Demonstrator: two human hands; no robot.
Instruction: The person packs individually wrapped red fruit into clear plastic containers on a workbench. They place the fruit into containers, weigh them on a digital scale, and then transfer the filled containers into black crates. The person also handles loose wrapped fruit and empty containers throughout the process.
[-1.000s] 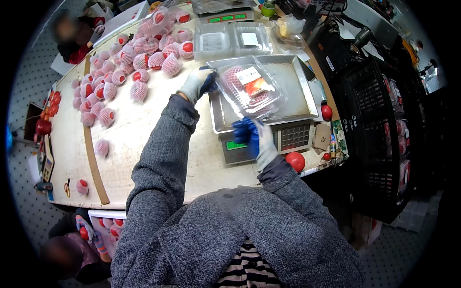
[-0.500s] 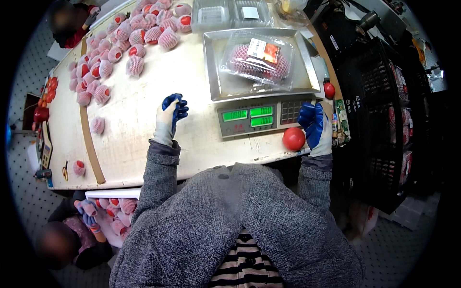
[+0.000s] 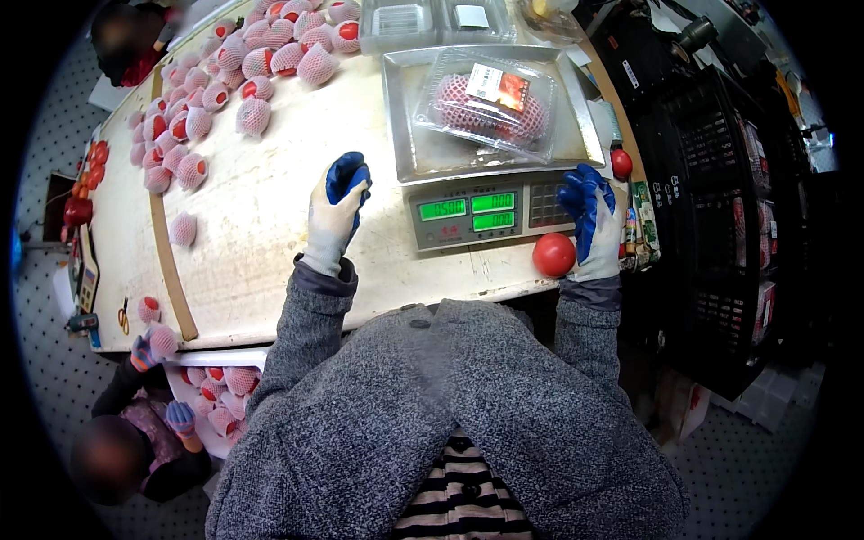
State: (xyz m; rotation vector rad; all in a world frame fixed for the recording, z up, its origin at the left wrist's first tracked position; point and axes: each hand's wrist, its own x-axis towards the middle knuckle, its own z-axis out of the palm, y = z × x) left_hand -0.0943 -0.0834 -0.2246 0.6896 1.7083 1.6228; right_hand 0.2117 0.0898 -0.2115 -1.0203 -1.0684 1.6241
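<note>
Both my hands wear white gloves with blue coated palms and fingers. My left hand hovers over the table left of the scale, fingers loosely bent with nothing in them. Beside the scale's keypad is my right hand, its fingers half curled, apart and holding nothing. A bare red tomato lies against the scale's front right corner, just left of that hand. On the metal pan of the digital scale rests a clear clamshell pack. Through its lid show red fruits in pink foam nets, under a label.
Many net-wrapped red fruits spread over the far left of the table. Empty clear trays sit behind the scale, black crates at right. Scissors lie near left. A co-worker's gloved hand holds a wrapped fruit at the table's edge.
My left hand has moved right and slightly up, its fingers more upright. My right hand's fingers have lifted a little. The scale's left display changed. The lower-left co-worker's hand brought a wrapped fruit up to the table.
</note>
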